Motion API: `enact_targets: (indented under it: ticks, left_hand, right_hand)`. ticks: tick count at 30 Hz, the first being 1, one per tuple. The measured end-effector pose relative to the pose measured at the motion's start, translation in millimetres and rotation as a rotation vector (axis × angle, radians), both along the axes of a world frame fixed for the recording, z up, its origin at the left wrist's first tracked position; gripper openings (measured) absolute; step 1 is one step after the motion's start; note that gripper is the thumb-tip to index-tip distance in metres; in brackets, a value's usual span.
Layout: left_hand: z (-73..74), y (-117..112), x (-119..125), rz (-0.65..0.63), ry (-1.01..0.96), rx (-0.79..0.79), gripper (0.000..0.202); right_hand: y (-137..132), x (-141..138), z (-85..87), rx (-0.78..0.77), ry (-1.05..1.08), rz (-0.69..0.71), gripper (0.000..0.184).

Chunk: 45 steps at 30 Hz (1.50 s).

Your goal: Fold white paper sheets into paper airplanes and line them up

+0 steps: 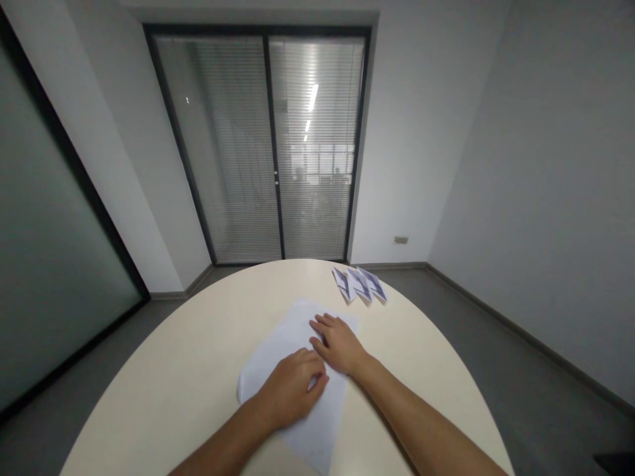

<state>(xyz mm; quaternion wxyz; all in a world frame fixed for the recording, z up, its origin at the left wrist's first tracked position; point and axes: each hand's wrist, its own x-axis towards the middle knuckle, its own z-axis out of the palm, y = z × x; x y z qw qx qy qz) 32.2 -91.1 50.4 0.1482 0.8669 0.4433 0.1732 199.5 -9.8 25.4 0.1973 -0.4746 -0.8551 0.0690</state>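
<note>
A white sheet of paper (278, 347) lies at a slant on the round table, and its left side bulges up in a soft curve. My left hand (295, 389) rests on the sheet with bent fingers, thumb and forefinger close together at the paper; the exact grip is partly hidden. Just beyond it, my right hand (340, 344) lies flat over the sheet's upper right part, fingers stretched out and thumb apart. The two hands nearly meet at the fingertips.
Folded printed papers (360, 284) stand side by side near the far right rim of the cream round table (198, 357). Behind the table is a dark-framed glass door (272, 152) with blinds. A wall socket (401, 240) sits low on the back wall.
</note>
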Motion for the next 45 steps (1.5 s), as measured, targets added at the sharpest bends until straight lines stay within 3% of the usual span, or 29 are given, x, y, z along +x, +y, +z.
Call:
enact_targets:
  ticks: [2,4,6,12,17,22,29,33,36,39,42,45]
  left_hand:
    - [-8.9,4,-2,0.206,0.064,0.055,0.024]
    - [-21.3,9,-5,0.402,0.139,0.100,0.038]
    - [-32.2,14,-8,0.481,0.219,0.068,0.051]
    - [-38.7,31,-20,0.201,0.221,-0.008,0.054]
    - [-40.9,41,-31,0.139,0.200,-0.021,0.056]
    - [-46.5,44,-41,0.230,0.245,-0.045,0.065]
    - [-54.2,55,-55,0.295,0.269,-0.037,0.072]
    - [-55.7,61,-62,0.401,0.292,-0.012,0.066]
    - [-50.3,59,-60,0.498,0.277,0.111,0.052]
    - [-42.7,51,-48,0.343,0.176,0.184,0.049]
    - [-39.9,40,-35,0.155,0.148,0.079,0.058]
    - [-41.9,35,-32,0.135,0.207,-0.021,0.063]
  right_hand:
    - [-3,-1,2.6,0.015,-0.042,-0.059,0.039]
    - [-6,-4,5.6,0.045,-0.089,-0.153,0.031]
    - [-10,-6,7.5,0.067,-0.118,-0.215,0.030]
    - [-10,-4,-3.2,-0.028,-0.042,0.072,0.047]
    - [2,7,-16.7,-0.176,-0.095,-0.026,0.071]
    - [12,18,-24.6,-0.202,-0.118,-0.148,0.086]
    - [15,19,-30.1,-0.191,-0.112,-0.168,0.089]
    - [15,17,-29.7,-0.198,-0.113,-0.177,0.091]
    - [16,15,-29.0,-0.189,-0.115,-0.197,0.089]
    - [17,14,-29.0,-0.173,-0.112,-0.220,0.087]
    - [17,13,-28.2,-0.159,-0.103,-0.229,0.084]
    - [15,13,-23.1,-0.153,-0.094,-0.215,0.075]
